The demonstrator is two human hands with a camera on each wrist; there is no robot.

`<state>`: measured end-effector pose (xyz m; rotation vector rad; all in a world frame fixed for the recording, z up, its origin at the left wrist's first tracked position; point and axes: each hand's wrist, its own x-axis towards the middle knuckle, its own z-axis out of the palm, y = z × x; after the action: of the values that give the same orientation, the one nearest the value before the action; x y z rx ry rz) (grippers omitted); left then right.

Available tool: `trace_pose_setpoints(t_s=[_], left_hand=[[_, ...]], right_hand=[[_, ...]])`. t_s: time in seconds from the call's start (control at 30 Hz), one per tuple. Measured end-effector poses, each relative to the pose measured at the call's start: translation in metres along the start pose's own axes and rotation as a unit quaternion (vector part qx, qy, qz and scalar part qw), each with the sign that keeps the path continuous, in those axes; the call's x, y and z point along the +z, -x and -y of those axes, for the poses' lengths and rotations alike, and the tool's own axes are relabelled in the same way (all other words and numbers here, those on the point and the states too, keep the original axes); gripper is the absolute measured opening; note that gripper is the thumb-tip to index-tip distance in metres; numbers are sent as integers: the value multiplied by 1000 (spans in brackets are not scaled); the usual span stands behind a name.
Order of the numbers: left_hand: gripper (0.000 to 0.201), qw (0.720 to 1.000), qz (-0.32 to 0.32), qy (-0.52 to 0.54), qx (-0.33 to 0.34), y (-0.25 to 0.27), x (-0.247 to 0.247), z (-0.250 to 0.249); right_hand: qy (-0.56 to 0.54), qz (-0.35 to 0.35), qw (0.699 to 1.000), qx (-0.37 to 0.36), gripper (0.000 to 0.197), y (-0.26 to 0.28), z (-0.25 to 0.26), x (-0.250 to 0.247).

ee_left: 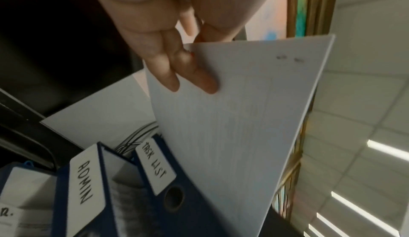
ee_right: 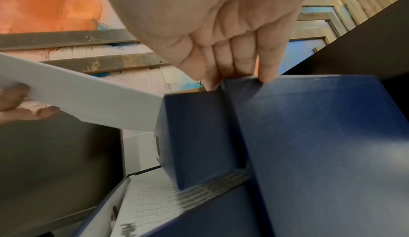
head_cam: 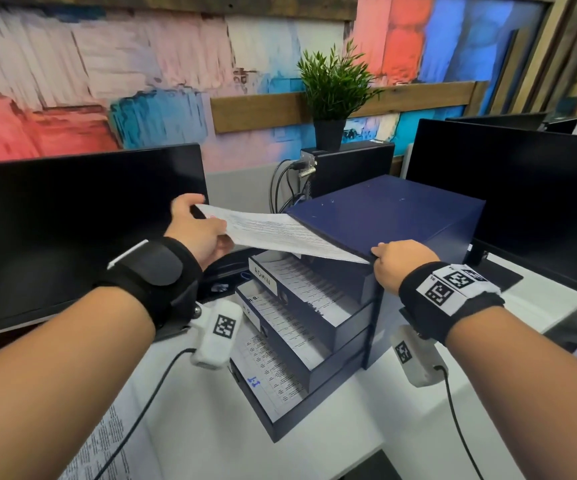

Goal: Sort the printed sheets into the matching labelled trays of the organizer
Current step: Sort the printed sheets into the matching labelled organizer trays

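Note:
A dark blue organizer [head_cam: 384,209] stands on the white desk with several pulled-out trays of printed sheets. The trays carry the labels ADMIN [head_cam: 263,273], HR [head_cam: 249,305] and IT [head_cam: 254,381]. My left hand [head_cam: 197,230] pinches the left end of a printed sheet [head_cam: 273,230], thumb on top. The sheet's far end lies in the top tray, just under the organizer's lid. From the left wrist, two fingers [ee_left: 177,72] support the sheet [ee_left: 232,127] above the TASK LIST label [ee_left: 155,163] and the ADMIN label [ee_left: 83,183]. My right hand [head_cam: 398,261] rests its fingertips [ee_right: 265,76] on the organizer's [ee_right: 309,135] front top corner.
A black monitor [head_cam: 72,230] stands left of the organizer and another monitor [head_cam: 522,195] to its right. Behind are cables [head_cam: 283,185] and a potted plant [head_cam: 332,91]. More printed sheets [head_cam: 107,445] lie on the desk [head_cam: 332,427] at the near left.

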<state>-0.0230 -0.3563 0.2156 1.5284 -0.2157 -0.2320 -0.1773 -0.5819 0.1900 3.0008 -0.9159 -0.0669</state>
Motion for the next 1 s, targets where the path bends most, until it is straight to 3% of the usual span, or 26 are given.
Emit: trace_pose_setpoints(t_s=[0.07,0.2,0.3,0.4,0.5,0.57,0.77,0.93,1.0], left_hand=[[20,998,31,-49,11,0,13,10],[10,994,62,-89,4,-4,33,29],[26,983,111,-144,4,-2,48,36],[48,944,169,-278,49,5,57,40],[61,862,229,-442,98,6,63,48],[64,832,227,-493,117,3,68,53],[67,839,190,-491,139,6,90,59],[75,823,203,-510,148,7,103,65],[83,830,212,-490,158,9,105,66]], right_hand=[[8,-3,1000,-8,36,-1,-1,2],[14,-7,1000,-14,40,-1,-3,4],[19,-4,1000,-17,42,-1,-3,4],[19,-3,1000,-17,43,0,-2,4],[27,-5,999,-22,43,3,-1,2],[30,-6,999,-26,42,3,-1,2],[22,-7,999,-33,42,3,-3,4],[18,-13,999,-41,38,4,-3,6],[14,-16,999,-42,36,5,-3,6]])
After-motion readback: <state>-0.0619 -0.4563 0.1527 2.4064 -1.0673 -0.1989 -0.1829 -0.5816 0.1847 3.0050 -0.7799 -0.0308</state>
